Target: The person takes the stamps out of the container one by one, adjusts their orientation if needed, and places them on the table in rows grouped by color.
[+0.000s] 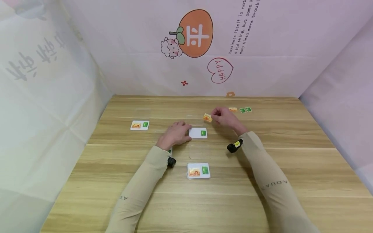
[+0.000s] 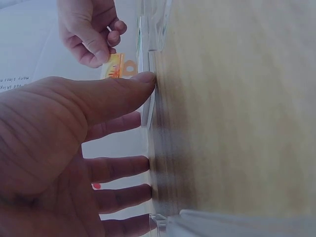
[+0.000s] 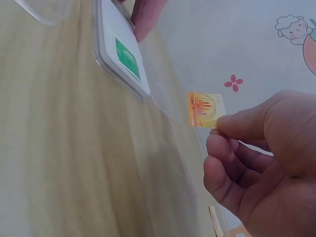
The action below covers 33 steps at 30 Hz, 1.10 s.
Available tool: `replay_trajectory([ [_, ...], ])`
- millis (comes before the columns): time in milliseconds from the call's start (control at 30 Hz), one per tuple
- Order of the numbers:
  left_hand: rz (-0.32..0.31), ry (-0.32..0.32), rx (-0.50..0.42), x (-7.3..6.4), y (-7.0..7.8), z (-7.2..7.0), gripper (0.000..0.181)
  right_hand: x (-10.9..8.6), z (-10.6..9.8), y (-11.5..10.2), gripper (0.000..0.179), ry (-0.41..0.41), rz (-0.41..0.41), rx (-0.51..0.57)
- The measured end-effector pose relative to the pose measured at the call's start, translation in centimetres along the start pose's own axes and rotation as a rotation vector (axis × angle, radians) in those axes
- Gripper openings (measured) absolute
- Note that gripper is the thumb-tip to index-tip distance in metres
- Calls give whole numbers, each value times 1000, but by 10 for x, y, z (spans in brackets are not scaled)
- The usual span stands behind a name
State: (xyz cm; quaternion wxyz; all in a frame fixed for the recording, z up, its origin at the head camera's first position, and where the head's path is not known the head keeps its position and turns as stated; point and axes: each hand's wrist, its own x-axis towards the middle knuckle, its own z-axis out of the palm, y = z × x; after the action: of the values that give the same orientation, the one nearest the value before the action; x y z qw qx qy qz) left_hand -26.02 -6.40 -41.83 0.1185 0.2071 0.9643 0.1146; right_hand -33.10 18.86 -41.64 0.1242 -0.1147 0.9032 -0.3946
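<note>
Between thumb and forefinger my right hand pinches a small orange-and-yellow picture stamp, held up off the table. My left hand lies at the left end of a white card bearing one green stamp. The left thumb and forefinger touch the card's end, and the other fingers reach down to the table, nearly straight. In the right wrist view the card looks thick, with a clear rim around it. A clear plastic holder lies just behind it.
Back right lie an orange stamp and two green stamps. White cards with both stamps lie at left and in front. Another clear holder lies between. Part of a card shows under the left wrist.
</note>
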Motion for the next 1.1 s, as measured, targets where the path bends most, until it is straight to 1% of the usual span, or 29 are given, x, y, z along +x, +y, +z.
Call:
replay_trajectory([
  [367,0,1,-6,-1,-1,0,57,17,-4,3,9,-6,-31,-107],
  [500,0,2,-7,-1,-1,-1,57,22,-4,4,9,-13,-51,-165],
  [700,7,-6,-8,-2,-1,-1,58,25,-6,4,8,-18,-50,-198],
  [1100,-1,-4,-2,-2,0,0,58,35,-17,6,9,-24,-47,-265],
])
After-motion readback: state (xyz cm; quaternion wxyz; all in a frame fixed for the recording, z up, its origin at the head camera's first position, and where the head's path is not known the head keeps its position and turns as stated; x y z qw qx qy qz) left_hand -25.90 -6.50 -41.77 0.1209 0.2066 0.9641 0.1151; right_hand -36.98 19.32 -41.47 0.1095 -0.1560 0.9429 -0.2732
